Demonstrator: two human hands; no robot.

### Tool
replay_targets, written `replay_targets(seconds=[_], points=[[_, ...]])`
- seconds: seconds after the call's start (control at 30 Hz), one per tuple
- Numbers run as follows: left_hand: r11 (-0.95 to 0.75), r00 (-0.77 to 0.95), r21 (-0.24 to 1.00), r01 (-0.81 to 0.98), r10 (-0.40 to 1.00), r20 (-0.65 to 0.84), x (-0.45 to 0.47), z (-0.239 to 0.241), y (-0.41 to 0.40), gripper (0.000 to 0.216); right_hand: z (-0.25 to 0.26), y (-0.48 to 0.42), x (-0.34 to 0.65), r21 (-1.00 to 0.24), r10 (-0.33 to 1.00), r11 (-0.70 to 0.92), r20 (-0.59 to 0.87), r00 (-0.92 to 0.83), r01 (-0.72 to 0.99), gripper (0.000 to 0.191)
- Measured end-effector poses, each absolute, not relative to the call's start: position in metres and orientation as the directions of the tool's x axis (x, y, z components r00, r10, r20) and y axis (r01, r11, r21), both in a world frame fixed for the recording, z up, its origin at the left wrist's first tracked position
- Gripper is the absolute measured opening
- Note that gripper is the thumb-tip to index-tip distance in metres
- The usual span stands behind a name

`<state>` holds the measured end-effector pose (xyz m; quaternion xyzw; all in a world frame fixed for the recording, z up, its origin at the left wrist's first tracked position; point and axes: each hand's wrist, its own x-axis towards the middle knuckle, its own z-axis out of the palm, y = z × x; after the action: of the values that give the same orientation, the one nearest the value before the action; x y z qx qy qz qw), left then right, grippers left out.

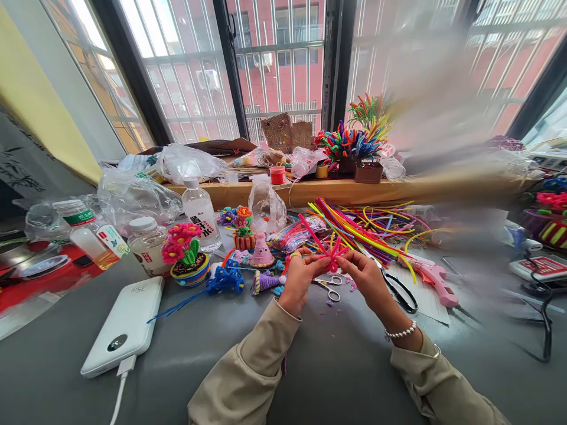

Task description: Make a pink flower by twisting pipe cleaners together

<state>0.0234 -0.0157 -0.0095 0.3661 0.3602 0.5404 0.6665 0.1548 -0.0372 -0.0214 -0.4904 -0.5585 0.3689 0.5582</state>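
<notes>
Over the grey table (336,360), my left hand (300,278) and my right hand (367,275) pinch a small pink pipe-cleaner piece (333,255) between them, its short arms sticking out like a star. Both hands have fingers closed on it. A long pink pipe cleaner (312,234) runs up and left from the piece. Small silver scissors (330,287) lie just below my hands. Black-handled scissors (398,291) lie beside my right wrist, which wears a bead bracelet.
A heap of coloured pipe cleaners (367,227) lies behind my hands. A pink glue gun (432,275) rests at right. Finished pipe-cleaner flowers in a pot (186,254), small cones (262,252), water bottles (201,213), plastic bags and a white power bank (126,324) sit at left. The right side is blurred.
</notes>
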Motion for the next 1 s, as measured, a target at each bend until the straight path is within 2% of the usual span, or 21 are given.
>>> replay_targets(seconds=[0.3, 0.47, 0.57, 0.73, 1.0], points=[[0.209, 0.262, 0.862, -0.462, 0.961, -0.092, 0.0223, -0.0078, -0.0165, 0.046, -0.0218, -0.0365, 0.1591, -0.978, 0.977, 0.205, 0.202, 0.072, -0.033, 0.019], [0.261, 0.275, 0.845, -0.467, 0.951, -0.141, 0.023, -0.0066, -0.0165, 0.042, -0.0213, -0.0359, 0.1567, -0.96, 0.997, 0.077, 0.069, 0.036, -0.268, 0.017], [0.277, 0.289, 0.834, -0.478, 0.946, -0.148, 0.0231, -0.0062, -0.0166, 0.041, -0.0208, -0.0352, 0.1579, -0.94, 1.0, 0.003, 0.004, 0.0, -0.342, 0.018], [0.304, 0.288, 0.813, -0.497, 0.941, -0.176, 0.0227, -0.005, -0.017, 0.038, -0.0203, -0.0344, 0.1615, -0.952, 1.0, -0.014, -0.016, 0.001, -0.306, 0.023], [0.29, 0.329, 0.843, -0.454, 0.933, -0.144, 0.0212, -0.0054, -0.0175, 0.04, -0.0138, -0.0392, 0.1615, -0.979, 0.98, 0.199, 0.198, 0.013, -0.038, 0.022]])
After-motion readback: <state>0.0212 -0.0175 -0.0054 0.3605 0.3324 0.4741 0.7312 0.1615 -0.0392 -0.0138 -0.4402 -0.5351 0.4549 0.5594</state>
